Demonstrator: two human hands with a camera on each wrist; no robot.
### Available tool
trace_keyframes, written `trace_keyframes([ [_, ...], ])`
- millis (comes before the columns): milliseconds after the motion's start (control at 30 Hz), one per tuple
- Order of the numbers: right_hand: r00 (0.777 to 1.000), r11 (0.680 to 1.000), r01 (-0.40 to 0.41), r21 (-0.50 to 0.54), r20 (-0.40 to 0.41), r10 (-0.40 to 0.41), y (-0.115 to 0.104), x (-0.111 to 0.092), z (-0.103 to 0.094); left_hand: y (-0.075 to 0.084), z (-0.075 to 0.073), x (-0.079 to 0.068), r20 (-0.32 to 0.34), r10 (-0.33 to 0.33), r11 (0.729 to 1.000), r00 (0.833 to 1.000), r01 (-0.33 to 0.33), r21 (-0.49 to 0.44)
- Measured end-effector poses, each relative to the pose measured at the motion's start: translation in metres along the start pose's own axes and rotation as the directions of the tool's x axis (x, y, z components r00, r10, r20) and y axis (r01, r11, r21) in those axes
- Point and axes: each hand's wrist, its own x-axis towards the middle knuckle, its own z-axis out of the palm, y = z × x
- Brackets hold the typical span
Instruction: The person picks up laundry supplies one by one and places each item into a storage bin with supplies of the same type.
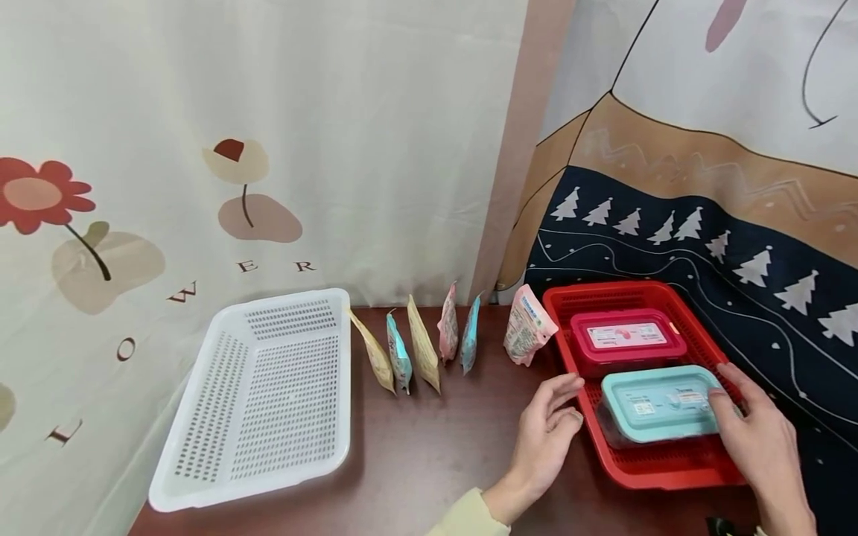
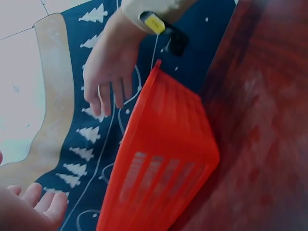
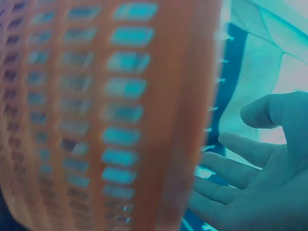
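Observation:
A clear box with a teal lid (image 1: pixel 663 402) lies in the front part of the red basket (image 1: pixel 643 476). Behind it, in the same basket, is a box with a pink-red lid (image 1: pixel 626 339). My right hand (image 1: pixel 760 435) hovers at the basket's right side, its thumb overlapping the teal lid's right end in the head view. In the right wrist view that hand's fingers are spread, with thumb apart. My left hand (image 1: pixel 541 439) is beside the basket's left rim, fingers loosely bent and holding nothing.
To the left stands a white basket (image 1: pixel 340 417) with perforated walls. Several small pouches stand in a row on the brown table (image 1: pixel 442 461), and a pink pouch (image 1: pixel 528 327) stands beside the red basket. A printed curtain (image 1: pixel 402 149) hangs behind the table.

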Motion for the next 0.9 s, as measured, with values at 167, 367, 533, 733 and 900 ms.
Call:
trace_keyframes([
  [167,0.997,0.998,-0.002,0.058,-0.072,0.006,-0.016,-0.012,0.005,0.009,-0.020,0.002,0.009,0.098,0.993,0.995,-0.098,0.068],
  [367,0.990,0.987,-0.026,0.157,-0.134,0.047,-0.042,-0.022,0.011,0.020,-0.046,0.002,0.006,0.227,0.951,0.974,-0.224,0.212],
  [533,0.990,0.972,-0.078,0.224,-0.094,0.101,-0.065,-0.031,0.018,0.030,-0.067,-0.001,0.016,0.345,0.885,0.938,-0.331,0.328],
  [733,0.995,0.964,-0.002,0.267,-0.097,0.029,-0.087,-0.040,0.031,0.045,-0.095,-0.005,0.049,0.441,0.779,0.896,-0.409,0.476],
  [900,0.995,0.955,0.081,0.287,-0.074,-0.062,-0.105,-0.050,0.048,0.058,-0.122,-0.010,0.059,0.485,0.677,0.873,-0.417,0.607],
])
